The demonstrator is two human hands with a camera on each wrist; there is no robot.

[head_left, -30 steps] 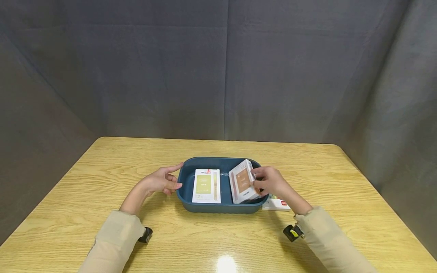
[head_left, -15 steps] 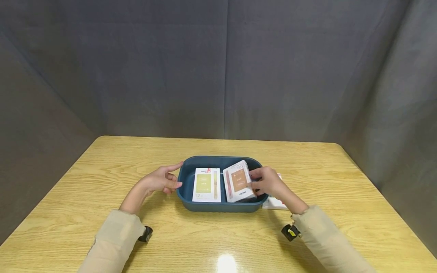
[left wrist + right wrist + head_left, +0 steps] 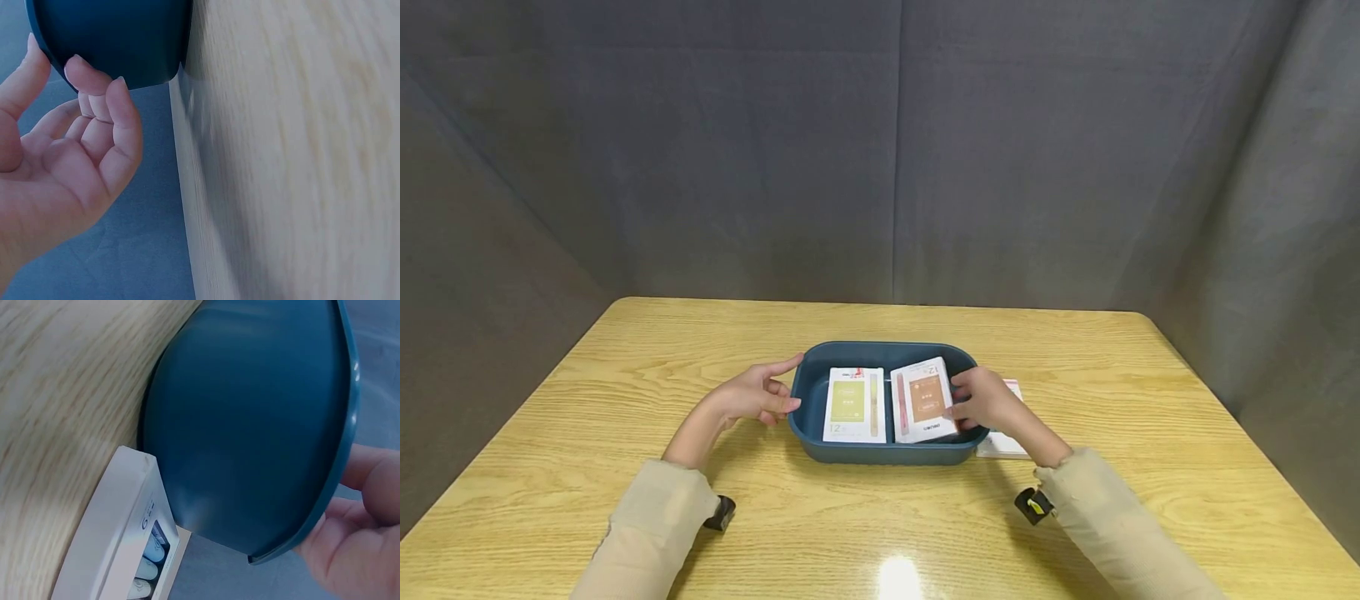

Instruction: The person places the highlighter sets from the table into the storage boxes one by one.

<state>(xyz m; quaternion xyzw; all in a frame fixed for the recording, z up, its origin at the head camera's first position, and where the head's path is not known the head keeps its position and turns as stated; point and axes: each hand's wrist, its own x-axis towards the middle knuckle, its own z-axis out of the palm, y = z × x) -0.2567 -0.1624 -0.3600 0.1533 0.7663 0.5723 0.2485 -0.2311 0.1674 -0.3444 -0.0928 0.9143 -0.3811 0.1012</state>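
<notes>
My left hand [image 3: 748,396] is at the left end of the dark blue bin [image 3: 880,454]. In the left wrist view its thumb lies at the rim and bent fingers touch the outer wall of the bin [image 3: 119,44]. A white box with a green label [image 3: 847,403] lies in the left part. My right hand [image 3: 992,404] reaches over the right rim and holds the right edge of a white box with a brown label [image 3: 927,398], slightly turned, in the right part. That box is hidden behind the bin wall [image 3: 244,425] in the right wrist view.
Another white box [image 3: 1002,446] lies on the wooden table [image 3: 805,533], beside the bin's right end and partly under my right hand. In the right wrist view this box [image 3: 106,531] shows a window with rounded pale-blue and white items. Grey cloth [image 3: 760,167] surrounds the table's back and sides.
The brown-labelled box has moved left and settled from a tilt to lie flatter in the bin, with my right hand moving slightly left too. My left hand has stayed in place.
</notes>
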